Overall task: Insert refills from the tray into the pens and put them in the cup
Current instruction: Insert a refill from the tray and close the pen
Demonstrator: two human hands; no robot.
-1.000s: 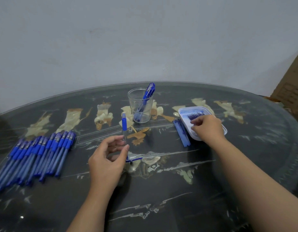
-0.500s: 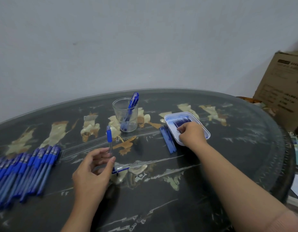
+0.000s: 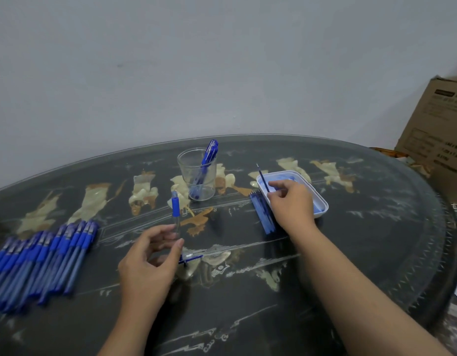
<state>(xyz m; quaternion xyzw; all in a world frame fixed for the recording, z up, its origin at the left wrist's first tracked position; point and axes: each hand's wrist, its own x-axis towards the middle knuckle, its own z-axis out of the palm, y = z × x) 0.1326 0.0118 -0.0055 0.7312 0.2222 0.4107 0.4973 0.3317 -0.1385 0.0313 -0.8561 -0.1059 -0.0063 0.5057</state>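
Your right hand (image 3: 290, 204) pinches a thin dark-blue pen refill (image 3: 263, 179) between thumb and fingertips, with the rest of the fingers curled under. The refill slants up and to the left, its tip standing above the near-left corner of the shallow white plastic tray (image 3: 318, 199) right of centre in the frame. Your hand sits over that tray, and the blue contents under it are too blurred to make out.

Your left hand (image 3: 147, 260), lower centre, holds a clear plastic pen barrel with a blue rubber grip (image 3: 175, 214). You keep it upright between the thumb and curled fingers, grip end uppermost. Just right of that hand's thumb a small blue and clear pen part (image 3: 190, 257) lies flat on the table; what it is you cannot tell.

The clear round plastic cup (image 3: 189, 173) stands upright above centre, between your two hands and further back, with blue pens (image 3: 205, 163) leaning in it toward the right rim. A tight bundle of slim blue sticks (image 3: 261, 214) lies touching the tray's left side. At the left edge of the frame a long row of blue capped pens (image 3: 42, 263) lies side by side on the dark glass-topped round table with pale inlaid figures (image 3: 248, 317). A brown cardboard box (image 3: 438, 140) stands off the table at the right edge
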